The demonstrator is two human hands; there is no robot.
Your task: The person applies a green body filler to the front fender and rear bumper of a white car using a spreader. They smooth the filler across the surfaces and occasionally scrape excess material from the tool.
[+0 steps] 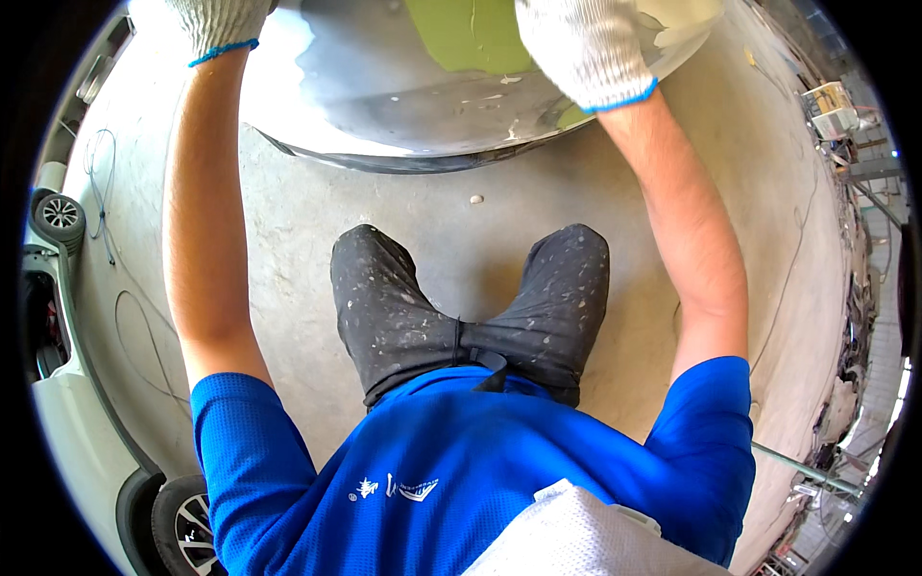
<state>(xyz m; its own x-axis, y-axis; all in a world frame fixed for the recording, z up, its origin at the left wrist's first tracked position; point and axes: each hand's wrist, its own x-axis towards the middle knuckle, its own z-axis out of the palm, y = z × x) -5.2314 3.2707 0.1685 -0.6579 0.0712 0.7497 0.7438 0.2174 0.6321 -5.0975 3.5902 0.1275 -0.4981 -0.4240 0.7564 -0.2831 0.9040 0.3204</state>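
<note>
A curved car body panel (384,106), grey and whitish with a patch of green filler (480,38), lies in front of my knees. Its near edge has a dark rim. My left hand (216,21), in a white knit glove with blue cuff trim, is at the panel's left side, cut off by the top of the picture. Over the right part of the panel is my right hand (586,53), gloved the same way, its back and wrist showing. Fingers of both hands are out of sight, so whether they hold anything is hidden.
A pale car (82,451) with its door area open stands at the left, near a loose wheel (60,213). Thin cables (110,182) lie across the concrete floor (288,211). At the right are a boxy white unit (831,110), a pole (807,466) and clutter.
</note>
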